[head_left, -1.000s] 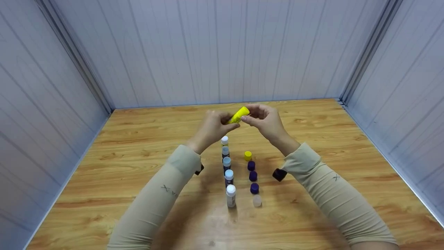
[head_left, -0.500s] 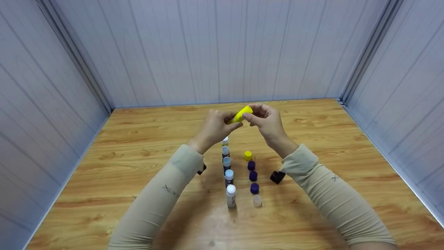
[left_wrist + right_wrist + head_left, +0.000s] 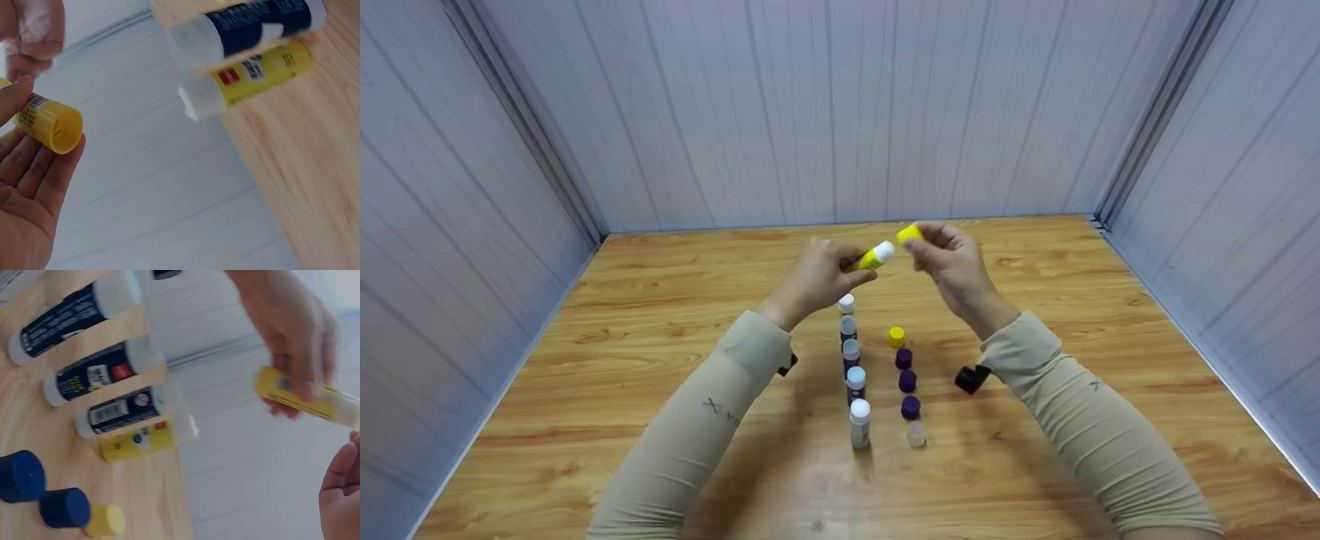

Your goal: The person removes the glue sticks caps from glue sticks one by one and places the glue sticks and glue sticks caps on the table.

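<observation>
My left hand (image 3: 819, 277) grips a yellow glue stick (image 3: 868, 260) above the far part of the table, its white uncapped end tilted up to the right. Just apart from that end, my right hand (image 3: 952, 262) pinches a yellow cap (image 3: 909, 234) between thumb and fingers. The left wrist view shows the hollow base of the glue stick (image 3: 50, 124) in the left fingers. In the right wrist view the left hand (image 3: 298, 343) is blurred around the yellow tube, and the right hand (image 3: 340, 489) shows only in part at the edge.
Several uncapped glue sticks (image 3: 855, 382) stand upright in a row on the wooden table (image 3: 660, 360). Right of them runs a row of caps: one yellow (image 3: 896, 337), three dark blue-purple (image 3: 907, 381) and one translucent (image 3: 916, 433). Panel walls (image 3: 840, 112) enclose the table.
The yellow cap has come off the glue stick, baring its white end. My right hand has moved right with the cap; my left hand stays almost in place.
</observation>
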The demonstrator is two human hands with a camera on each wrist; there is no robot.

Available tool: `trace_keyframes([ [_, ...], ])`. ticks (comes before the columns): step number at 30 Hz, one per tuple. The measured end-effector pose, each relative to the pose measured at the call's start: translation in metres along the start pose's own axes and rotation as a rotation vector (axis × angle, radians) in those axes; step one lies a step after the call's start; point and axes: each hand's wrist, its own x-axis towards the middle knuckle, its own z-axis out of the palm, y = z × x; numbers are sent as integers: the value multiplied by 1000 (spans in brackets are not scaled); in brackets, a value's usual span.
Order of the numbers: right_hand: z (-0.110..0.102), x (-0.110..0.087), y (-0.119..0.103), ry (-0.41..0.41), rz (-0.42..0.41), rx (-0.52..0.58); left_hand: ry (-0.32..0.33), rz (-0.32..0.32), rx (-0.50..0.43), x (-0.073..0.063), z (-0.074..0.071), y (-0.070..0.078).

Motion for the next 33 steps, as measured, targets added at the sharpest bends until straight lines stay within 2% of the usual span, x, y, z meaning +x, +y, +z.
trace_keyframes([
  [3, -10, 3, -5, 57, -32, 14, 19, -63, 16, -3, -4, -8],
  [5, -15, 4, -6, 64, -36, -7, 31, -90, 20, -5, -6, -12],
  [13, -18, 4, -5, 25, -34, -109, 27, -80, 14, -7, -6, -15],
  [24, -22, 10, 5, -41, -54, -392, 77, -151, -63, -8, -7, -21],
  [33, -26, 17, 23, -108, -13, -600, 146, -218, -177, -9, -4, -30],
])
